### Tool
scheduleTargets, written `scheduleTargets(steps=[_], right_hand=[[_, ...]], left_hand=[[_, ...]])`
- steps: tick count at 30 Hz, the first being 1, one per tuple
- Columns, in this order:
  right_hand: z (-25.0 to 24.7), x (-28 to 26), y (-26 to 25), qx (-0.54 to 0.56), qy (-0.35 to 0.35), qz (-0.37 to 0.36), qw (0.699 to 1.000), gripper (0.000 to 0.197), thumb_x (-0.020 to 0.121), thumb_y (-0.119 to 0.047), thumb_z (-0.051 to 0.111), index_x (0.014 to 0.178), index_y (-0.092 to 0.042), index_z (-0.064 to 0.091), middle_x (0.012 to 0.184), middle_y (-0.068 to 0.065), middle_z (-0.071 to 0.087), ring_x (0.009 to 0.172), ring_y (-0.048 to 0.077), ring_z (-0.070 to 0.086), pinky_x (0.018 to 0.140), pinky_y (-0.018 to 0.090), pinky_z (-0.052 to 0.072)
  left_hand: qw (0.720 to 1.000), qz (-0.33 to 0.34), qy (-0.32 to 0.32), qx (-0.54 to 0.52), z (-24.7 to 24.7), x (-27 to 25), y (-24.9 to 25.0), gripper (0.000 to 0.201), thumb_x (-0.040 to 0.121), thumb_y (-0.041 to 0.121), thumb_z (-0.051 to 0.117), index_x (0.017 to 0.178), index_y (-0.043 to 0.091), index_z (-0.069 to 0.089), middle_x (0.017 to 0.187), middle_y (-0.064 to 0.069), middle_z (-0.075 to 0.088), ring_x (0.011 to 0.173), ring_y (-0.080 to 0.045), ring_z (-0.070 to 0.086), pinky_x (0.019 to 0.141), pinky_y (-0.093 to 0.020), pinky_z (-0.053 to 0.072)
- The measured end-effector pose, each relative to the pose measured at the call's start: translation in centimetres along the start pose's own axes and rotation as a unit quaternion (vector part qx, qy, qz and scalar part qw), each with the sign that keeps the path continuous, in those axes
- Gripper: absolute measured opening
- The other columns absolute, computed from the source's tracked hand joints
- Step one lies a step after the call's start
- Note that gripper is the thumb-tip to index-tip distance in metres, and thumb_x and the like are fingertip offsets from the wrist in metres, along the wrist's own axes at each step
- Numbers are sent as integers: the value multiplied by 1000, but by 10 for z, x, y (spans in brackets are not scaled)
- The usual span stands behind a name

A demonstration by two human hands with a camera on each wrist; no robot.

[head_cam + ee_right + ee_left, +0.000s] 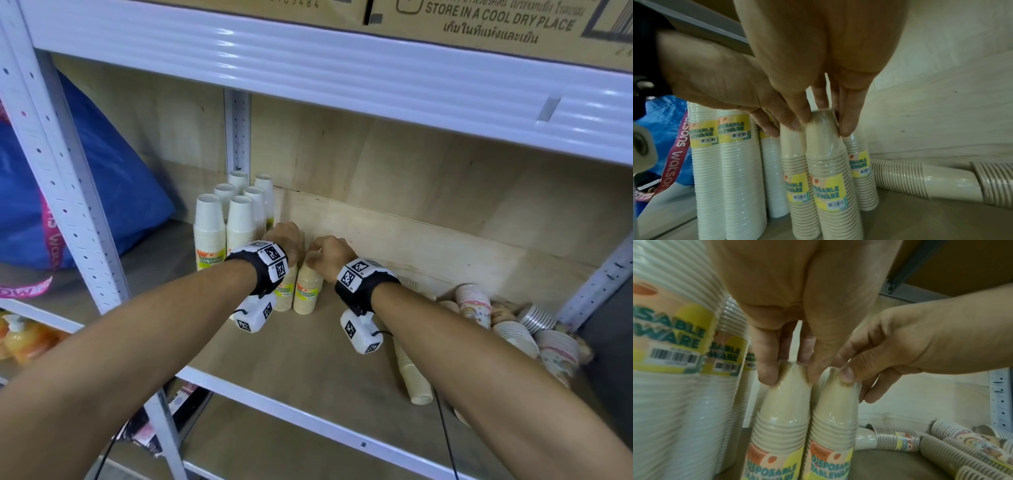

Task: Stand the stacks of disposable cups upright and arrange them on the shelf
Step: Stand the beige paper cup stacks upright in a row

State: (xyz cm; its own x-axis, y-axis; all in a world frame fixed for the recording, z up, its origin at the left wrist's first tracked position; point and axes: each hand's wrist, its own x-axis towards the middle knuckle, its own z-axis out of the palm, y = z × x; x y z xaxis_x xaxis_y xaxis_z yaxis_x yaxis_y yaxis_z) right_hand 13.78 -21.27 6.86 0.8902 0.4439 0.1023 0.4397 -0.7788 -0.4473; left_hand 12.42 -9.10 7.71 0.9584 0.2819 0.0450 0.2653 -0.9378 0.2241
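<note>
Two beige wrapped cup stacks stand upright side by side on the wooden shelf (291,359). My left hand (284,240) pinches the top of the left beige stack (285,294) (785,402) from above. Just beside it, my right hand (329,251) (822,123) pinches the top of the right beige stack (308,291) (830,162). A third beige stack (861,170) stands behind them. Several white cup stacks (222,219) (735,162) stand upright at the back left, close against the beige ones.
A beige stack (412,373) lies on its side under my right forearm. Several patterned stacks (513,322) lie in a heap at the shelf's right end. A blue bag (113,178) sits beyond the left post (68,192). The upper shelf beam (342,68) hangs overhead.
</note>
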Motion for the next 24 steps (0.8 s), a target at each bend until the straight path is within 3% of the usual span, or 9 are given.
scheduleTargets(steps=[4,6,8,11,15,20,24], right_hand=[[-1,0,2,5,-8,-5,1000,22,88,-23,56,99,-8,67,98,13,69,92,32,63,70,30,49],[-4,0,5,10,-14,-6,1000,23,87,-23,59,104,-9,67,98,12,69,95,31,63,71,27,46],[-10,1,9,5,-11,0,1000,25,88,-20,60,110,-11,67,104,11,69,100,30,63,79,30,50],[-22,5,21,-8,6,21,1000,30,88,-21,61,117,-16,66,117,10,66,107,29,62,89,29,49],[-42,2,40,-24,25,59,998,32,85,-27,63,117,-22,66,120,8,62,103,26,63,78,23,44],[-59,-16,66,-63,34,100,992,33,84,-29,65,117,-24,64,124,5,59,105,24,61,81,24,45],[-59,-42,84,-105,-18,121,987,45,82,-35,68,123,-20,59,124,5,59,106,24,61,80,26,46]], left_hand=[[1000,9,2,-14,-1,2,-2,12,90,10,63,98,1,65,107,-13,69,98,-28,67,66,-29,49],[999,11,7,-30,-5,1,-2,17,91,10,62,104,1,65,110,-12,67,102,-29,65,74,-32,53],[999,15,19,-35,-12,1,-1,22,90,10,62,110,3,65,113,-13,66,104,-31,64,79,-34,54],[998,32,23,-51,-25,2,-1,30,87,10,64,117,11,63,121,-9,61,107,-29,61,78,-31,50],[992,74,17,-101,-35,7,9,39,86,16,67,125,20,60,126,-5,53,111,-25,56,78,-27,44],[983,121,1,-139,-31,12,37,42,82,22,75,121,23,61,127,-5,55,109,-24,57,87,-31,49],[977,160,-42,-138,-16,9,64,49,80,24,76,126,24,59,128,-5,54,111,-23,57,89,-29,47]])
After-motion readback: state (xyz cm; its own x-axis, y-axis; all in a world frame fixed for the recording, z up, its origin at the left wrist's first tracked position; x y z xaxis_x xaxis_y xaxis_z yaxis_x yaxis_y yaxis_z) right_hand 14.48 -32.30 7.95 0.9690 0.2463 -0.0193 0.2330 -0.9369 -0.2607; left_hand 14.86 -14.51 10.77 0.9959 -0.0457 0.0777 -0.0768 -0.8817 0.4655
